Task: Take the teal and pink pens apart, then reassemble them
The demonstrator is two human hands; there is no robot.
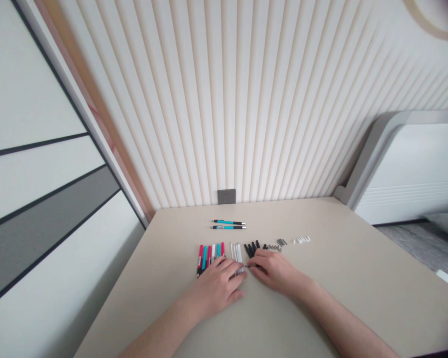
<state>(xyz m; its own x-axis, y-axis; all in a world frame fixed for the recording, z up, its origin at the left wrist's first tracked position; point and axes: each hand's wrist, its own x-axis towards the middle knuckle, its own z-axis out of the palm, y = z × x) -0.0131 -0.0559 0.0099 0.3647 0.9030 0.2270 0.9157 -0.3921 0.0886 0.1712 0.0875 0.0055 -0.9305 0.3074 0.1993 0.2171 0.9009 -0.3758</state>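
My left hand point(222, 284) lies over the lower ends of a row of thin white tubes point(236, 251), its fingers spread and resting lightly there. Left of them, partly under that hand, stand out pink, blue and white pen barrels point(204, 256) in a row. My right hand point(274, 268) has its thumb and forefinger brought together by a small dark tip too small to name. Just beyond its fingers are several black tapered pen parts point(252, 247), whose lower ends the hand hides. Small metallic pieces point(274, 247) lie behind its knuckles.
Two assembled blue-and-black pens point(227, 227) lie farther back on the beige table point(164, 278). To the right are small grey pieces point(281, 242) and short white pieces point(302, 239). A ribbed wall with a dark socket point(226, 196) borders the back edge; a white headboard point(418, 169) stands at right.
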